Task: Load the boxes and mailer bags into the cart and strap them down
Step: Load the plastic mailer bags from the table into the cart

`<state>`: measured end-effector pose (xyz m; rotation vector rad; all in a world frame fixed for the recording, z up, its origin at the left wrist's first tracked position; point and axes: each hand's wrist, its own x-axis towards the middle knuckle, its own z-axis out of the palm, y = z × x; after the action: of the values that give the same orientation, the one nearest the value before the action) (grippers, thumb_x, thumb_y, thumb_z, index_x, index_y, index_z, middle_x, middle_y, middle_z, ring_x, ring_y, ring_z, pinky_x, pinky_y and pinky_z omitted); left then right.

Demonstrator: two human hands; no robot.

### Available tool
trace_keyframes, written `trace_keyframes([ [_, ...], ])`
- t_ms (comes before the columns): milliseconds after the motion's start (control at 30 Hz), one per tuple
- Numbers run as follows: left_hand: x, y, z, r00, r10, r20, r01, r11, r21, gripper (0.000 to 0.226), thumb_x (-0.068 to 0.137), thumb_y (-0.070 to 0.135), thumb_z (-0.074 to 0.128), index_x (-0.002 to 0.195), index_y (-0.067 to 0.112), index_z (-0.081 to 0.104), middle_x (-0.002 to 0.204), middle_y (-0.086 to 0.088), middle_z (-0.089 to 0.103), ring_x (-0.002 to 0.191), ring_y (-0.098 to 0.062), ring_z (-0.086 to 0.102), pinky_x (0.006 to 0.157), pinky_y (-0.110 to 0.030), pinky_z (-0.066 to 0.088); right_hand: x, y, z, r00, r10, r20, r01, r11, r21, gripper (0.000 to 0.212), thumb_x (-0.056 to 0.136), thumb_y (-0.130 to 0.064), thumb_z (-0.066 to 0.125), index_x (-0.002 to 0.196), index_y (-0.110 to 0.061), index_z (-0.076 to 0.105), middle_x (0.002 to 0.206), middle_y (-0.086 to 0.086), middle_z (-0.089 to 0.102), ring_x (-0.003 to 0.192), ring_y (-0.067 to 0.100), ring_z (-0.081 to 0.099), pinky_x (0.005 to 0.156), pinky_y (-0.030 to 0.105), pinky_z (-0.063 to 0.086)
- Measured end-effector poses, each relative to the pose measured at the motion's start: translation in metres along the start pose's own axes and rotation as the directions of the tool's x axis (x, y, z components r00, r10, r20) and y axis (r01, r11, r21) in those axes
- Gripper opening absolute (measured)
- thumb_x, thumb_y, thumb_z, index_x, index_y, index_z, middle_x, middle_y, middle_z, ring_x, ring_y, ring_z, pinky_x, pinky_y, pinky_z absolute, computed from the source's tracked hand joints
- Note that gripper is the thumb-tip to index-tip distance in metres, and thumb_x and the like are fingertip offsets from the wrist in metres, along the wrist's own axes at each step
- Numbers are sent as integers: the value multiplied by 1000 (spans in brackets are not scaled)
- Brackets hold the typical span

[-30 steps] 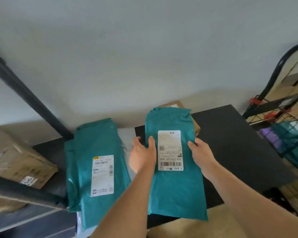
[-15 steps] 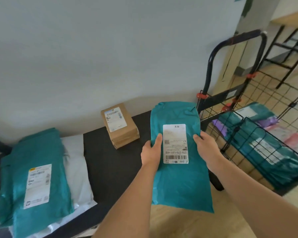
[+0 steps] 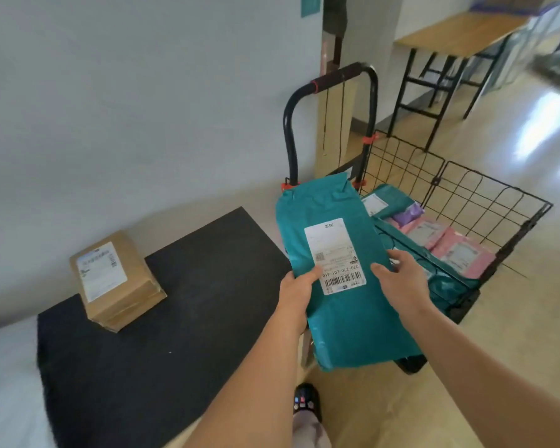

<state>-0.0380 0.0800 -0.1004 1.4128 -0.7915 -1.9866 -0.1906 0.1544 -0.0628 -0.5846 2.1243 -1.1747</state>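
Teal plastic film, thin and faintly glossy, is what the person has in hand: a long teal poly mailer bag [image 3: 353, 324] with a white printed shipping label [image 3: 335, 257] on its upper face. It is held in the air between the edge of the black matte tabletop [image 3: 191, 318] and the black wire-mesh cart [image 3: 466, 195]; its far end reaches the cart's near corner, under the black tubular handle [image 3: 337, 79].

The left hand [image 3: 296, 286] pinches the bag's left edge, thumb on top and touching the label's corner, fingers hidden beneath. The right hand [image 3: 401, 282] takes the opposite edge, thumb laid on the face and fingers loosely spread along the rim; how far they curl under I cannot tell.

The bag looks soft and light; it creases at the sealed far end and sags slightly toward the near end, so I would judge the contents pliable rather than rigid. The film is probably slick; a hold at mid-length on both long edges, as here, should stop it folding or sliding out.

Inside the cart lie flat pink mailer bags [image 3: 459, 253] and another teal one, smooth and pillow-like. A squat brown cardboard box [image 3: 117, 282], stiff-edged and labelled, sits on the tabletop, not yet loaded.
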Motion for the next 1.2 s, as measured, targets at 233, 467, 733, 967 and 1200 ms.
trace_keyframes([
  [233, 51, 1, 86, 999, -8, 40, 8, 1000, 4, 34, 85, 14, 71, 119, 11, 64, 107, -8, 73, 97, -28, 70, 93, -48, 53, 69, 1, -49, 995, -6, -96, 4, 1000, -21, 35, 89, -17, 63, 120, -31, 54, 94, -13, 62, 83, 19, 69, 72, 41, 59],
  [467, 115, 31, 171, 994, -12, 106, 11, 1000, 1, 35, 84, 14, 69, 119, 10, 62, 104, -8, 74, 95, -28, 70, 91, -49, 54, 160, -25, -89, 986, -5, -169, 2, 1000, -22, 38, 92, -17, 62, 127, -31, 55, 90, -19, 58, 77, 12, 66, 58, 28, 51],
  [733, 175, 55, 241, 999, 11, 48, -14, 999, 49, 34, 84, 13, 69, 116, 7, 59, 107, -8, 71, 93, -26, 69, 83, -41, 56, 244, -44, -114, 980, -20, -197, 11, 999, -45, 34, 92, -16, 60, 121, -33, 55, 104, -7, 64, 83, 17, 66, 64, 31, 52],
  [967, 210, 38, 279, 999, -19, -29, 24, 978, 206, 49, 83, 13, 72, 126, 10, 50, 119, -4, 64, 98, -21, 64, 83, -39, 56, 302, -22, -132, 988, -46, -149, 20, 985, -172, 40, 94, -15, 56, 128, -36, 53, 99, -7, 61, 81, 16, 62, 59, 27, 43],
  [1200, 236, 4, 301, 958, -104, -268, 193, 924, 330, 59, 81, 18, 72, 129, 8, 39, 99, -1, 57, 72, -11, 56, 49, -24, 43, 364, 9, -139, 996, -1, 87, 33, 927, -372, 38, 93, -11, 52, 125, -30, 55, 95, -6, 66, 71, 18, 64, 59, 32, 51],
])
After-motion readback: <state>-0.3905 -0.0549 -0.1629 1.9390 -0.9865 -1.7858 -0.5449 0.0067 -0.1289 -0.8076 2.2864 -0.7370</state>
